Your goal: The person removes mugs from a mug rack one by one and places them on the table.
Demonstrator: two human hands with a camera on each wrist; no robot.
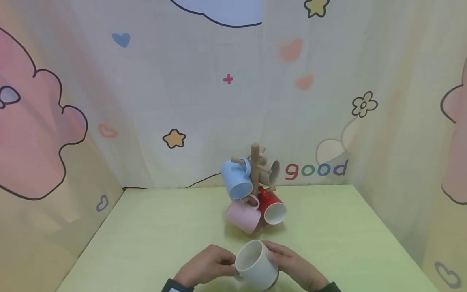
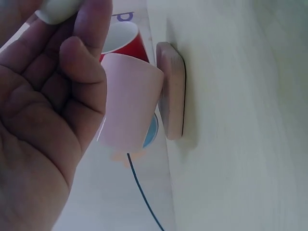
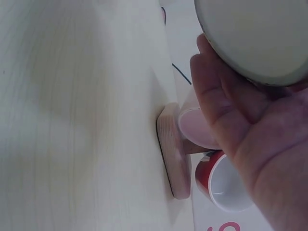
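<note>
A white ribbed mug [image 1: 260, 271] is held between both hands close to the near side of the table, tilted with its mouth toward the upper left. My left hand [image 1: 209, 265] pinches its handle on the left side. Curled around the body from the right is my right hand [image 1: 293, 263]. The mug's pale round base [image 3: 260, 38] shows in the right wrist view, above the palm. Behind the mug stands a wooden mug tree [image 1: 255, 174] carrying a blue mug [image 1: 236, 178], a pink mug [image 1: 243, 215], a red mug [image 1: 271, 207] and a beige mug [image 1: 270, 172].
The mug tree's wooden base [image 2: 172, 91] sits on the pale green table [image 1: 164, 227]. A dark cable [image 1: 202, 179] runs along the table's back edge. Printed curtains [image 1: 197, 93] enclose the back and both sides.
</note>
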